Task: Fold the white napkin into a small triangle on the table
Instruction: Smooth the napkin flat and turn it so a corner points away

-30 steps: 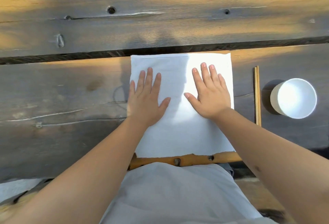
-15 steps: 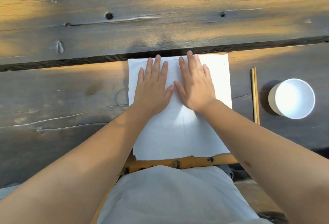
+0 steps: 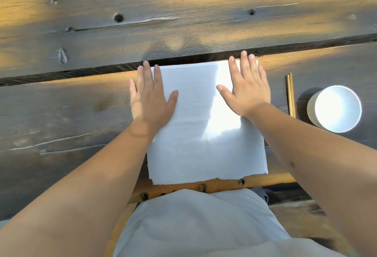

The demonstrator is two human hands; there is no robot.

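Observation:
A white napkin point(image 3: 204, 138) lies flat and square on the dark wooden table point(image 3: 61, 113), its near edge at the table's front edge. My left hand point(image 3: 150, 95) rests palm down on the napkin's far left corner, fingers spread and partly over the bare wood. My right hand point(image 3: 247, 87) presses flat on the far right corner, its fingertips reaching the gap between the planks. Neither hand holds anything. A patch of sunlight falls on the napkin's right half.
A pair of wooden chopsticks point(image 3: 291, 95) lies to the right of the napkin, pointing away from me. A white bowl point(image 3: 336, 108) stands beyond them at the far right. A dark gap point(image 3: 71, 72) runs across the table between two planks.
Both hands slid from the napkin's middle up to its far edge, then apart, the left hand to the left corner and the right hand to the right corner.

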